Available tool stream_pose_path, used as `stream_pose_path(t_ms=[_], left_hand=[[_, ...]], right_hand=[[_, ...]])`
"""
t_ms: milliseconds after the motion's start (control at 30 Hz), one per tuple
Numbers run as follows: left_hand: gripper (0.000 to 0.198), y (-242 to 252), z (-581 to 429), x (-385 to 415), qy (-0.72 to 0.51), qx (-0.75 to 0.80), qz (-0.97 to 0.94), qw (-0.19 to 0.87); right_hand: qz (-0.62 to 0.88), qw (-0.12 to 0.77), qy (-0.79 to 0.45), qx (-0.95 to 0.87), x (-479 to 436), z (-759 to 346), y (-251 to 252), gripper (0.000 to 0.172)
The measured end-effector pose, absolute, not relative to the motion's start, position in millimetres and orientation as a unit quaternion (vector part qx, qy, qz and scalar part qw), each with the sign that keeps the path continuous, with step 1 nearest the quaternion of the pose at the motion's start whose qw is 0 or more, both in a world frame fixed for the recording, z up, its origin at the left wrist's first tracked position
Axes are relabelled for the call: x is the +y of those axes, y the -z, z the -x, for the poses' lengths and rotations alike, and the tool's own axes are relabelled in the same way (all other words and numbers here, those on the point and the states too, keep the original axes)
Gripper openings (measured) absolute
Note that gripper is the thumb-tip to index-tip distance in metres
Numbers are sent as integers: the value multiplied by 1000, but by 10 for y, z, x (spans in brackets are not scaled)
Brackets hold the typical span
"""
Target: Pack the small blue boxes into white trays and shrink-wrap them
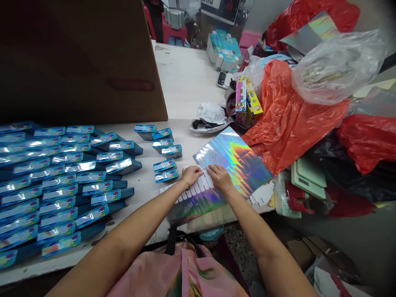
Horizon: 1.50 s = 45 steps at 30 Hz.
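The strip sheet (198, 205) lies on the counter (182, 82) directly before the person, its long axis running crosswise and rising toward the right; its row of white strips (196, 189) follows the same slant, side by side, narrow ends toward the person. The left hand (193, 175), with a thin bracelet (185, 182) at the wrist, and the right hand (219, 177) are at the strip sheet's far side — fingers bent downward, tips close together; whether they pinch a strip or merely press cannot be told. The hands cover part of the row; the right hand also overlaps an iridescent sheet (244, 165), beyond and right of the strip sheet; lettering on the blue packs (166, 176), left of it, is too small to read; a cardboard box (83, 62), beyond and left of it, is cut off by the frame. Both sheets are glossy, with rainbow sheen; the strips are round-ended; the packs are slim and shiny-topped; the red plastic bag (291, 115) — right of the strip sheet — is thin and crumpled.
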<state>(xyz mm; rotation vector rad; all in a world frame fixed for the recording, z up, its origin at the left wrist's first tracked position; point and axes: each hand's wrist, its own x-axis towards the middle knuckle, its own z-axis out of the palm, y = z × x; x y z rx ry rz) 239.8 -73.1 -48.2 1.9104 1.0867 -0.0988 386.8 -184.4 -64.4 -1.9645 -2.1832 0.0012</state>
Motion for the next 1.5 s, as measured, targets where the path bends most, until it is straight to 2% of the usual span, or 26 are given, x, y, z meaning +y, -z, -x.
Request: stream_pose_path(t_ms=[233, 433, 533, 600, 700, 767, 900, 1033, 1100, 1233, 1500], left_hand=[[19, 551, -2394, -712, 32, 445, -766, 464], [14, 640, -2399, -749, -15, 469, -764, 442], [21, 537, -2345, -823, -58, 452, -766, 453], [31, 400, -2273, -881, -119, 442, -718, 525], [49, 170, -2123, -930, -218, 440, -513, 704], [52, 51, -2007, -904, -248, 457, -410, 750], [53, -84, -1738, -680, -295, 502, -375, 721], [46, -183, -1417, -327, -343, 516, -343, 706], [49, -221, -1274, -151, -347, 515, -316, 717], [49, -206, -1112, 146, -345, 494, -302, 739], [41, -5, -1119, 533, -380, 551, -316, 672]], right_hand=[[645, 132, 13, -752, -1899, -3830, 571, 27], [689, 141, -86, -706, -1956, -3798, -146, 18], [742, 217, -171, -611, -1919, -3795, -481, 19], [760, 285, -234, -535, -1839, -3785, -564, 19], [756, 380, -320, -426, -1661, -3716, -514, 19], [740, 425, -366, -370, -1525, -3616, -430, 20], [700, 482, -439, -294, -1204, -3295, -297, 21], [658, 526, -465, -274, -795, -2937, -272, 21], [642, 542, -473, -264, -584, -2805, -284, 22], [635, 546, -483, -255, -225, -2669, -270, 24], [660, 528, -446, -294, 229, -2577, 18, 21]])
